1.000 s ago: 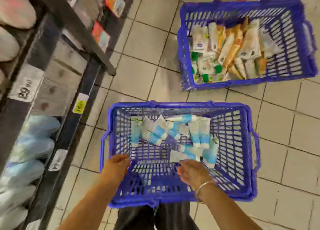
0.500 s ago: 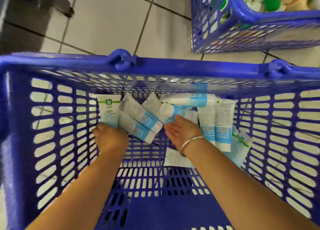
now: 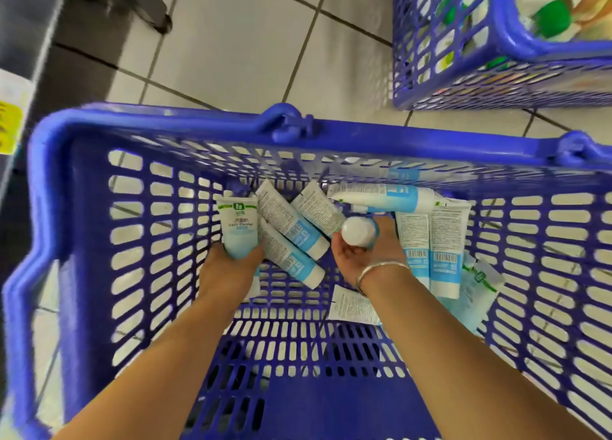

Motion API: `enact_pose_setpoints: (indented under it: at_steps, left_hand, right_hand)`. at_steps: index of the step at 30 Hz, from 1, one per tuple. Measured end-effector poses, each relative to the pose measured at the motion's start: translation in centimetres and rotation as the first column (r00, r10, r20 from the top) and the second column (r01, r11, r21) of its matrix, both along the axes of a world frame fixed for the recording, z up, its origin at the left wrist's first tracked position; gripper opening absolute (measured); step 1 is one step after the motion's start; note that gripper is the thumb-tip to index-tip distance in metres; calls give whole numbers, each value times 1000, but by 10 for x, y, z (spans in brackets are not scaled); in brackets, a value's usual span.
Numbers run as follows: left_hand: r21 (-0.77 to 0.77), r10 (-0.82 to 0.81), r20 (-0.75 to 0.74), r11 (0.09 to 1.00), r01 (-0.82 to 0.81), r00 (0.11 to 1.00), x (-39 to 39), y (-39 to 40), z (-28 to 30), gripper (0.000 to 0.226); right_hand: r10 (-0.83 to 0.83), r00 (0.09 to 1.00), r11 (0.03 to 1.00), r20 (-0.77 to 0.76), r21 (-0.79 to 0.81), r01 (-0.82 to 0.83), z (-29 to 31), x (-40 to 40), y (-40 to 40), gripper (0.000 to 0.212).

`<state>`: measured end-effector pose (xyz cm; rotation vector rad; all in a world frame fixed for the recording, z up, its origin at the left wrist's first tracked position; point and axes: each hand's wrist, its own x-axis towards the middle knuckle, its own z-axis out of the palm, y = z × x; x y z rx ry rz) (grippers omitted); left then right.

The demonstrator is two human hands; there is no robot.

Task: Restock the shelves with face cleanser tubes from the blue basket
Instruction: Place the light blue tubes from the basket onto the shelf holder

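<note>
Blue plastic basket (image 3: 185,126) on tiled floor, face cleanser tubes loose along far wall. Left hand (image 3: 228,270) inside, fingers curled round front-label tube (image 3: 239,229), label up. Right hand (image 3: 361,257) w/ bracelet (image 3: 381,270) grips tube (image 3: 358,231) cap-end toward cam; its body hidden behind cap. Second basket (image 3: 437,52) top right, cut off by frame, contents blurry. Shelf edge far left, mostly out of frame.

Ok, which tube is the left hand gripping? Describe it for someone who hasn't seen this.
Start at the near blue basket. At its far-left inside, the left hand grips the tube. It alone shows a green-logo front label; neighbouring tubes show barcoded backs.
</note>
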<state>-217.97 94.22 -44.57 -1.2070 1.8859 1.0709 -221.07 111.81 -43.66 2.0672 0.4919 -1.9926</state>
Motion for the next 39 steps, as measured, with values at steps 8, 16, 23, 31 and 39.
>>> enact_pose_setpoints:
  at_steps: [8,16,23,31,39]
  left_hand:
    - [331,120,3,937,-114,993,20,-5,77,24]
    - [458,279,-71,862,-217,958,25,-24,218,17]
    - [535,312,-245,833,-140,918,-11,-60,377,54]
    - [624,446,-353,767,-148,823,-5,-103,525,45]
    - [648,573,-453,738,-189,684,59,-127,636,43]
  right_hand:
    - [284,959,959,4,-21,-284,59,74,-7,6]
    - [532,793,845,-297,124,-520,205,59,-37,23]
    - [608,663,787,-437,221,-576,369,8,-56,47]
    - [495,617,818,-611,90,-568,519,3,-96,63]
    - [665,424,653,-614,204,-729,625,45,-135,51]
